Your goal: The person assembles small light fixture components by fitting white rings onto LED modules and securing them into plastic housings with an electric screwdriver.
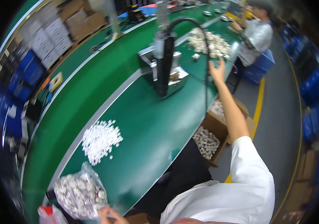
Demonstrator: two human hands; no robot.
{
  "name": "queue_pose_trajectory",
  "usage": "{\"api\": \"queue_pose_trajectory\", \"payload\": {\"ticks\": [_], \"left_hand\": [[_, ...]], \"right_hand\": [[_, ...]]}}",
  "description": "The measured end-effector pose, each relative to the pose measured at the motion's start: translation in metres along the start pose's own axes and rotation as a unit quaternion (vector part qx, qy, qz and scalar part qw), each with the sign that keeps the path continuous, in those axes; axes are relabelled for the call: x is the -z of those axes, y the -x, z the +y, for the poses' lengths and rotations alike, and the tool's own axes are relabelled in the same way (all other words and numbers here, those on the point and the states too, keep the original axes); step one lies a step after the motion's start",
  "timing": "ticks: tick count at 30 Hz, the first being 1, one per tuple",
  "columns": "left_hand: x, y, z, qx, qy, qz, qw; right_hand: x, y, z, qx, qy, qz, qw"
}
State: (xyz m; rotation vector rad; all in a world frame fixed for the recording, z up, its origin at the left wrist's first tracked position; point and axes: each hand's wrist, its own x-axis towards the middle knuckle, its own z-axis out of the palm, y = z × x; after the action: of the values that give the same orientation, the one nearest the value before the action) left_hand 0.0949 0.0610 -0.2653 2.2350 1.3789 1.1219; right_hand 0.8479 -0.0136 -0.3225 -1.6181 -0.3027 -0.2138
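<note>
My right hand (218, 71) reaches far along the green bench, its fingers apart and holding nothing visible. Its fingertips are at the near edge of a heap of small white parts (213, 44). One white part (195, 56) lies apart from that heap. At the lower edge, my left hand (111, 215) is partly cut off, its fingers curled together beside a clear plastic bag (79, 194) full of round white pieces. Whatever those fingers pinch, if anything, is too small to make out. A spread of small white rings (101, 142) lies on the bench above the bag.
A metal machine (163, 67) with a black cable stands on the bench between my hands. Below the right edge, a cardboard box (216, 130) holds many white parts. A co-worker (256, 33) sits at the far right by blue crates (260, 67). A raised green belt (88, 93) runs along the left.
</note>
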Motion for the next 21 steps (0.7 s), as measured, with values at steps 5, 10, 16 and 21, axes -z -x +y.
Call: {"api": "queue_pose_trajectory", "payload": {"ticks": [5,10,16,21], "left_hand": [[0.017,-0.038,-0.017,0.024,-0.06,0.117,0.991],[0.063,-0.058,0.016,0.005,-0.197,0.084,0.977],[0.041,-0.065,0.036,-0.083,-0.237,0.027,0.967],[-0.003,-0.061,0.028,-0.157,-0.195,-0.071,0.965]], "right_hand": [[0.145,-0.107,0.061,0.179,-0.065,0.03,0.981],[0.105,-0.043,0.036,0.044,-0.106,0.151,0.982],[0.036,0.186,-0.128,0.32,-0.223,0.158,0.907],[-0.027,0.33,-0.132,0.397,0.034,-0.159,0.903]]}}
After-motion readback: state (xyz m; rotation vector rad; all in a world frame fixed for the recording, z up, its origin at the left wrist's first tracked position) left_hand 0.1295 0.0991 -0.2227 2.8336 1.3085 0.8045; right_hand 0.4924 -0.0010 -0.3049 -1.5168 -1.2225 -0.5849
